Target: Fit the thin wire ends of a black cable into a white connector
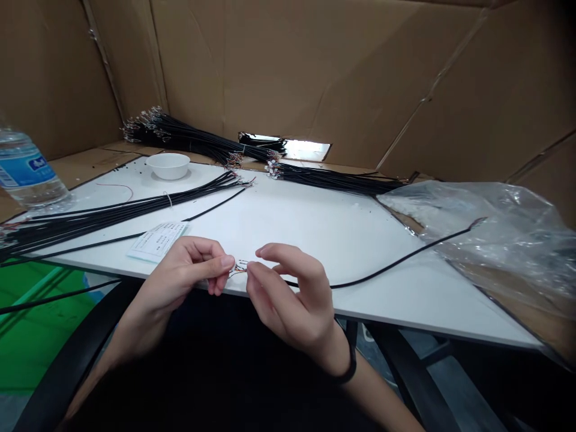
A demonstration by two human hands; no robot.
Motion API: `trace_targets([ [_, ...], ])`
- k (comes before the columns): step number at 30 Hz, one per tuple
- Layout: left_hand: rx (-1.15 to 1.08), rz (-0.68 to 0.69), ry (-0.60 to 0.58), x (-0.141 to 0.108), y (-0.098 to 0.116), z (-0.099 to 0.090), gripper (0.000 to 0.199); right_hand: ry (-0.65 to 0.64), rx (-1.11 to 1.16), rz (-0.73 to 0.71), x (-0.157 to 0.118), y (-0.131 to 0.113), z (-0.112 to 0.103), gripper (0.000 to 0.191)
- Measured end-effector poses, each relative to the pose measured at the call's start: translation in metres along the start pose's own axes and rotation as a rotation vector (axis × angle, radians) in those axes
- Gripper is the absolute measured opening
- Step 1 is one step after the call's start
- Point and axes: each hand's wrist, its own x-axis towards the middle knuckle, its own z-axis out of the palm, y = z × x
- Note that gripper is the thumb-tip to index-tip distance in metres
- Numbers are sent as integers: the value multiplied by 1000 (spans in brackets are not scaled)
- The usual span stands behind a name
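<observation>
Over the front edge of the table, my left hand (191, 267) is closed in a pinch, thumb against the fingers. What sits inside that pinch is hidden. Thin coloured wires (240, 270) with small dark tips span the gap between both hands. My right hand (292, 294) pinches these wires between thumb and a fingertip, with another finger raised above. Behind the right hand runs a black cable (382, 277), curving right to its far end, where thin wires stick out. A printed paper slip (155, 240) lies just beyond my left hand.
Bundled black cables (121, 210) lie at left; more cable bundles (193, 135) and white-ended cables (333, 179) lie at the back. There is a white bowl (168, 166), a water bottle (29, 171) and a clear plastic bag (495, 240). Cardboard walls (292, 66) enclose the white table (315, 225).
</observation>
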Motion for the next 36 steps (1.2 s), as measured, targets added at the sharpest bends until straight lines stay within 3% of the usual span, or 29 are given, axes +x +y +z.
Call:
trace_targets([
  [6, -10, 11, -30, 1, 1, -1, 36, -78, 126, 23, 2, 1, -3, 42],
  [16, -24, 29, -44, 2, -1, -4, 33, -126, 57, 30, 7, -3, -4, 31],
  [25, 43, 40, 29, 0, 0, 2, 37, -181, 103, 97, 14, -2, -6, 32],
  [31, 47, 77, 44, -1, -5, 1, 29, -189, 49, 51, 12, 3, -8, 24],
  [33, 48, 77, 37, 0, -5, 0, 29, -183, 125, 108, 10, 5, -8, 18],
  [36, 47, 72, 29, 1, -6, -2, 28, -223, 314, 325, 12, 10, -9, 7],
])
